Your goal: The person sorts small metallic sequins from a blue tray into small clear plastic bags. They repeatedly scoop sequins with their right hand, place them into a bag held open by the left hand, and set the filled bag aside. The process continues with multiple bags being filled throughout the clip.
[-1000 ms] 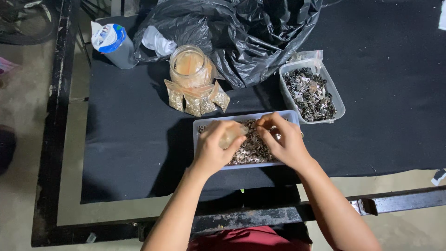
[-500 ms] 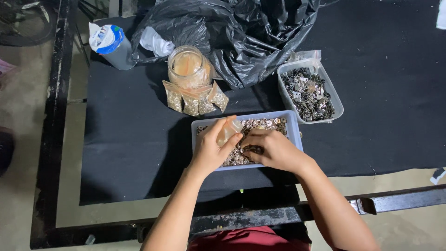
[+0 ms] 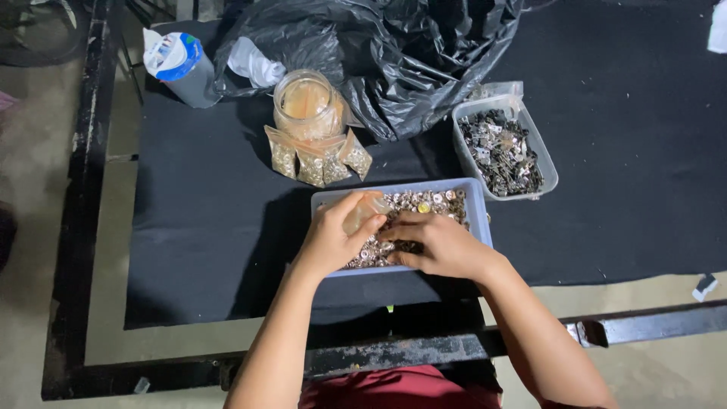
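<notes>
A pale blue tray (image 3: 475, 201) full of small metal parts sits on the black cloth in front of me. My left hand (image 3: 333, 238) holds a small clear plastic bag (image 3: 362, 212) over the tray's left half. My right hand (image 3: 439, 242) lies flat in the tray, its fingers curled into the small metal parts (image 3: 424, 203) beside the bag. Three filled little bags (image 3: 318, 160) lean against a glass jar (image 3: 307, 104) just behind the tray.
A second clear tray (image 3: 545, 163) of darker metal parts stands at the right. A crumpled black plastic bag (image 3: 394, 53) fills the back. A blue and white container (image 3: 178, 67) lies at the back left. The table's rusty metal frame (image 3: 424, 348) runs along the near edge.
My right hand has slid from the tray's far right corner down to the near middle and dug into the parts. My left hand keeps the little bag in about the same place.
</notes>
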